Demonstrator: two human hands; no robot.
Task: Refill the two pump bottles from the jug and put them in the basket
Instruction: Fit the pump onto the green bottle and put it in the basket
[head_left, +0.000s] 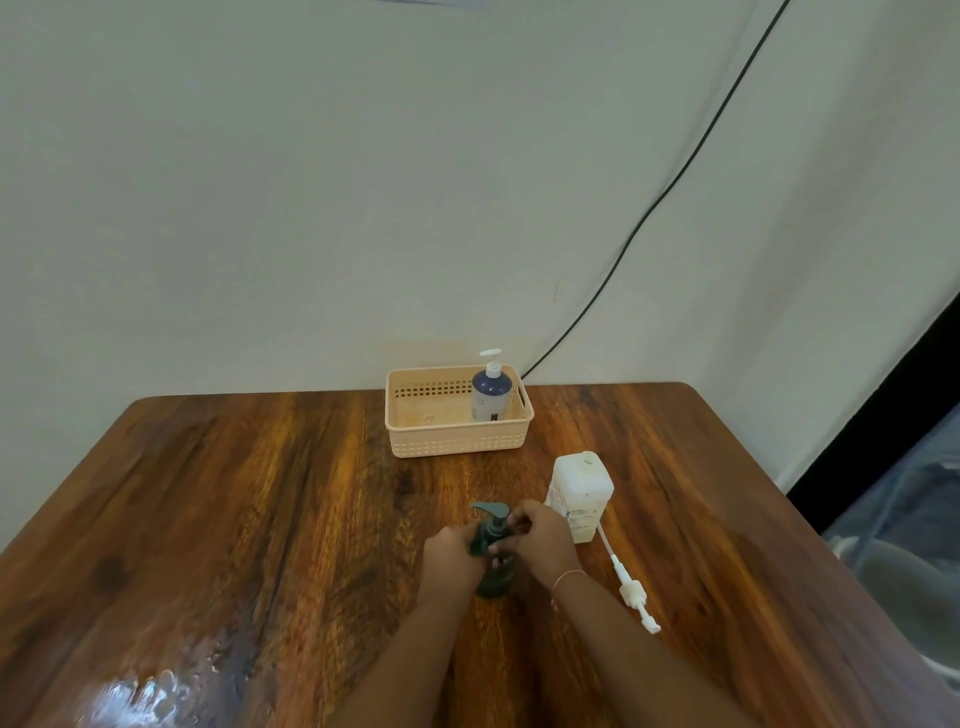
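A dark green pump bottle (493, 571) stands upright on the wooden table (260, 519) near the middle. My left hand (452, 553) grips its body from the left. My right hand (540, 535) holds the collar of its pump head from the right. A blue bottle with a white pump (490, 392) stands in the right end of the beige basket (457, 441) at the table's far edge. The white jug (579, 493) stands open just right of my right hand.
A loose white pump with its tube (631, 590) lies on the table in front of the jug, to the right of my right forearm. A black cable (649, 218) runs down the wall behind the basket. A wet glare patch (145, 696) shows at the table's near left.
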